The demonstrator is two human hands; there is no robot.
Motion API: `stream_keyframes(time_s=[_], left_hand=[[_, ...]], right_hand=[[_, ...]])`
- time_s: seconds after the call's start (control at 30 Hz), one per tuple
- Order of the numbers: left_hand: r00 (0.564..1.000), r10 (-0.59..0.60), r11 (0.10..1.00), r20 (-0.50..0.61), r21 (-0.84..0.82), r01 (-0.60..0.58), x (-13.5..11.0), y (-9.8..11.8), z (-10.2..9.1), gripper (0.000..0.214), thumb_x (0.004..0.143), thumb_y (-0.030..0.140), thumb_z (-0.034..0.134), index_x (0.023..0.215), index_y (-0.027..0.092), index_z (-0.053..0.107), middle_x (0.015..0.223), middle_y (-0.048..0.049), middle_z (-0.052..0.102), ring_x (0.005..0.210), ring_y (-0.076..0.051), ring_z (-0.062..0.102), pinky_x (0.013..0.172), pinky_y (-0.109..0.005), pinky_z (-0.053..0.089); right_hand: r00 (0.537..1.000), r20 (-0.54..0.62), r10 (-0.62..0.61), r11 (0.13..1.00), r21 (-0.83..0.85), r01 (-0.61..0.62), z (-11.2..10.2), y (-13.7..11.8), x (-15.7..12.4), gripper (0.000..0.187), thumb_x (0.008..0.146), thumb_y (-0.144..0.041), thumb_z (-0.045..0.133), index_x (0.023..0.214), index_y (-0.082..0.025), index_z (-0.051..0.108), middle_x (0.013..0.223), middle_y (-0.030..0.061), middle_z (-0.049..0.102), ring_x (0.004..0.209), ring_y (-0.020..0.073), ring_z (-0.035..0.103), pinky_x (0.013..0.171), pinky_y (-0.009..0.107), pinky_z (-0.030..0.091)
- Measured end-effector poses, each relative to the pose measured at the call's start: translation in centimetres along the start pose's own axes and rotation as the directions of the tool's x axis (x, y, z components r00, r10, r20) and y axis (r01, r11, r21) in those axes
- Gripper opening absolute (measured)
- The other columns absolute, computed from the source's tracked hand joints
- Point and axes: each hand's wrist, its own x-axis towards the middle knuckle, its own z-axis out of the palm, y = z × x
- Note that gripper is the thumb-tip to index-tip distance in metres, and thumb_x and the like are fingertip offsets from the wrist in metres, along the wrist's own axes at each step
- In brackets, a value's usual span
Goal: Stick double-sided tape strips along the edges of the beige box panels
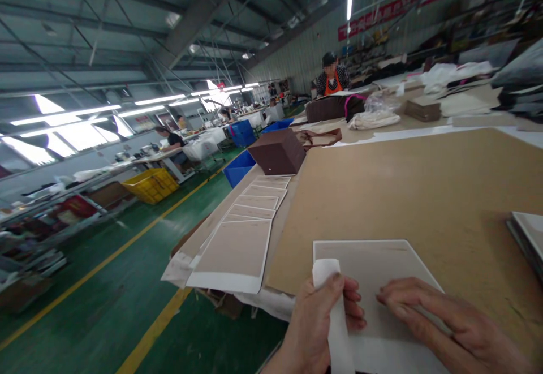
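Note:
A grey cardboard panel on a white sheet [377, 266] lies on the brown board [424, 193] at the near edge. My left hand [316, 323] is closed around a white strip of paper or cloth [333, 306], which stands up past the thumb at the panel's left edge. My right hand [449, 320] lies flat on the panel with its fingers stretched out toward the left hand.
A row of similar white-bordered panels [250, 221] runs along the table's left edge. Beyond them stand a dark brown stack of boxes [278, 150] and blue bins [240, 167]. A stack of sheets [528, 235] sits at the right. A person in an orange vest [333, 77] works at the far end.

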Motion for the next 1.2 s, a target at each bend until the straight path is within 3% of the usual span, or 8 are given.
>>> stream_keyframes(time_s=[0.1,0.27,0.43,0.6,0.73,0.87,0.97,1.2], left_hand=[[0.999,-0.001,0.999,-0.043,-0.048,-0.001,0.4,-0.7,0.5,0.042,0.062,0.042,0.084,0.081,0.008,0.068,0.070,-0.0049,0.064,0.056,-0.011,0.057,0.057,-0.025,0.051],[0.998,0.036,0.998,-0.053,-0.057,-0.039,0.8,-1.3,1.6,0.036,0.061,0.031,0.086,0.084,0.009,0.069,0.068,-0.0036,0.065,0.056,-0.010,0.057,0.053,-0.020,0.049],[0.997,0.061,0.998,-0.045,-0.030,-0.063,1.1,-1.9,2.2,0.038,0.060,0.031,0.087,0.084,0.008,0.068,0.067,-0.0030,0.063,0.055,-0.008,0.056,0.050,-0.017,0.045],[0.999,0.037,0.998,-0.036,0.050,-0.035,0.8,-1.5,2.2,0.045,0.059,0.029,0.086,0.095,0.010,0.068,0.073,-0.0039,0.064,0.057,-0.010,0.055,0.048,-0.019,0.047],[0.999,-0.039,0.999,0.031,0.012,0.038,0.1,-0.9,2.3,0.045,0.061,0.033,0.083,0.098,0.011,0.068,0.077,-0.0057,0.065,0.062,-0.014,0.059,0.044,-0.020,0.048],[0.998,0.057,0.996,0.007,-0.070,-0.056,0.0,-0.7,2.4,0.039,0.064,0.030,0.082,0.093,0.007,0.068,0.073,-0.0062,0.065,0.059,-0.012,0.056,0.049,-0.020,0.049],[0.992,0.122,0.978,-0.043,-0.165,-0.128,0.3,-0.6,2.5,0.037,0.064,0.027,0.083,0.091,0.007,0.068,0.072,-0.0068,0.066,0.057,-0.012,0.058,0.052,-0.021,0.048],[0.995,0.100,0.956,-0.014,-0.277,-0.100,0.3,-1.2,2.9,0.025,0.065,0.023,0.083,0.079,0.011,0.067,0.067,-0.0056,0.066,0.062,-0.019,0.066,0.062,-0.029,0.053]], right_hand=[[0.986,0.068,0.149,0.965,0.207,-0.160,1.0,-2.6,1.6,0.029,0.093,-0.052,0.047,0.095,-0.029,0.064,0.095,-0.0002,0.066,0.090,0.0169,0.062,0.077,0.022,0.051],[0.972,0.052,0.230,0.845,0.485,-0.226,1.9,-3.6,3.6,0.034,0.085,-0.058,0.054,0.088,-0.024,0.061,0.079,-0.0008,0.063,0.076,0.0156,0.059,0.070,0.023,0.049],[0.947,0.114,0.299,0.775,0.551,-0.311,2.1,-3.1,4.3,0.036,0.079,-0.056,0.062,0.071,-0.021,0.059,0.064,-0.0023,0.059,0.064,0.0141,0.054,0.064,0.024,0.043],[0.947,0.112,0.301,0.793,0.522,-0.314,1.6,-2.6,4.4,0.041,0.081,-0.058,0.058,0.065,-0.020,0.058,0.062,-0.0026,0.058,0.063,0.0130,0.050,0.064,0.024,0.040],[0.925,0.070,0.372,0.802,0.478,-0.359,0.6,-2.5,4.6,0.042,0.082,-0.063,0.055,0.073,-0.022,0.059,0.062,-0.0025,0.055,0.062,0.0146,0.050,0.061,0.025,0.040],[0.924,0.008,0.382,0.759,0.567,-0.319,0.2,-3.1,4.0,0.038,0.086,-0.060,0.052,0.099,-0.026,0.062,0.080,0.0002,0.059,0.078,0.0183,0.054,0.070,0.027,0.044],[0.928,0.076,0.364,0.652,0.691,-0.313,1.0,-3.6,3.3,0.034,0.082,-0.055,0.061,0.103,-0.028,0.061,0.088,-0.0001,0.061,0.079,0.0173,0.054,0.070,0.026,0.046],[0.864,0.299,0.405,0.293,0.853,-0.432,3.2,-3.9,2.7,0.022,0.075,-0.043,0.075,0.081,-0.023,0.067,0.074,-0.0016,0.062,0.071,0.0154,0.057,0.069,0.026,0.048]])
